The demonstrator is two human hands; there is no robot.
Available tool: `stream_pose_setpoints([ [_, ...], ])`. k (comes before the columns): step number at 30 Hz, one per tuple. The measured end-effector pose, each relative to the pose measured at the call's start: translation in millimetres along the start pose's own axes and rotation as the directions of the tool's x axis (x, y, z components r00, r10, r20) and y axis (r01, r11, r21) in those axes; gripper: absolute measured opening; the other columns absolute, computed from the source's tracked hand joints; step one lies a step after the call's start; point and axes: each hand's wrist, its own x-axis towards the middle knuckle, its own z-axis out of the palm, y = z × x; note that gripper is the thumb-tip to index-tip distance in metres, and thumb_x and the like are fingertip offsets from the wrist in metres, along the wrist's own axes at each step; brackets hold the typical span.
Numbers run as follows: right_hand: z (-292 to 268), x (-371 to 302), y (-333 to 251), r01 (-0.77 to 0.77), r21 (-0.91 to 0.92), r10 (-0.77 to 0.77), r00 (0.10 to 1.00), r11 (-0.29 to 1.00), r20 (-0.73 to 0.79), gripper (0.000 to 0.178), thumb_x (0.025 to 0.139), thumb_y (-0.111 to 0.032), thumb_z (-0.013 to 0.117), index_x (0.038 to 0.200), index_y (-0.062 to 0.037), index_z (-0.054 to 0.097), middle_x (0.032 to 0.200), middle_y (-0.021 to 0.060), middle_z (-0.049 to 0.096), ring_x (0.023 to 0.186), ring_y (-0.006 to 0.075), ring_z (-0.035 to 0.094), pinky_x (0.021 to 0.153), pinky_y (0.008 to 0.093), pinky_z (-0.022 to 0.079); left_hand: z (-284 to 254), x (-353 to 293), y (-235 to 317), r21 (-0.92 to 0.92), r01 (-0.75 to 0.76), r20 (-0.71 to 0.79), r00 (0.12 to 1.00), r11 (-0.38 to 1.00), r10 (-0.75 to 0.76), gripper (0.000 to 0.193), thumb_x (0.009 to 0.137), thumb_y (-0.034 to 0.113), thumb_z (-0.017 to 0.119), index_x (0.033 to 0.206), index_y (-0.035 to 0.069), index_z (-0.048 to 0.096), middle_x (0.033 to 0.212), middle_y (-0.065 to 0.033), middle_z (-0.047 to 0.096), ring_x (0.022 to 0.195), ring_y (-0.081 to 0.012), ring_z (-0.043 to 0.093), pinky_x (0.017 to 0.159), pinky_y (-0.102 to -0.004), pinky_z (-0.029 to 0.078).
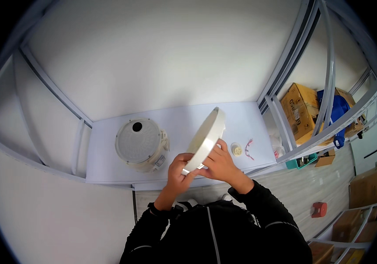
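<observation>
Round lid: smooth cream plastic, slight sheen. Cooker body: same plastic, matt ribbed base. Table: matt white. Boxes: brown cardboard.

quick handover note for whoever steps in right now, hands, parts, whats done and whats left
Left hand and right hand both grip the lower edge of the round white cover, held tilted on edge above the white table.
The white cooker body stands apart on the table, to the left.
A small round part and a thin red wire piece lie to the right.
Done: cover is off the body. Left: cover, small part and wire are not fitted.
</observation>
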Motion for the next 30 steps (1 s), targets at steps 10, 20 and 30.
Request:
stream_pose_setpoints([
  [10, -4.5, -4.7, 8.8, -0.157, 0.316, 0.204, 0.972, 0.936, -0.119, 0.063, 0.072, -0.025, 0.098, 0.127, -0.0103, 0.072, 0.152, 0.0174, 0.044, 0.144, 0.0449, 0.044, 0.119, 0.0599, 0.042, 0.8, 27.8, 22.4, 0.086, -0.255, 0.132, 0.961, 0.963, 0.243, 0.025, 0.080, -0.003, 0.087, 0.091, -0.001, 0.065, 0.135, -0.0133, 0.068, 0.132, -0.0414, 0.066, 0.116, -0.0605, 0.050],
  [20, -11.7, -14.6, 38.6, -0.272, 0.795, 0.706, 0.660, 0.543, -0.257, 0.070, 0.096, -0.037, 0.077, 0.149, -0.0033, 0.045, 0.151, 0.0146, 0.045, 0.137, 0.0282, 0.052, 0.114, 0.0492, 0.045, 1.6, 15.1, 14.7, 0.135, -0.391, 0.210, 0.909, 0.911, 0.359, 0.023, 0.075, -0.005, 0.083, 0.090, 0.000, 0.065, 0.133, -0.0119, 0.069, 0.135, -0.0422, 0.064, 0.117, -0.0610, 0.052],
  [30, -10.3, -0.9, 43.6, -0.298, 0.941, 0.736, 0.600, -0.159, 0.314, 0.048, 0.110, -0.020, 0.066, 0.148, -0.0045, 0.042, 0.119, 0.0101, 0.069, 0.109, 0.0161, 0.069, 0.091, 0.0328, 0.059, 2.9, -1.0, -3.3, 0.191, -0.242, 0.234, 0.952, 0.951, 0.195, 0.019, 0.074, -0.003, 0.081, 0.087, 0.002, 0.068, 0.135, -0.0123, 0.071, 0.133, -0.0380, 0.067, 0.116, -0.0584, 0.052],
])
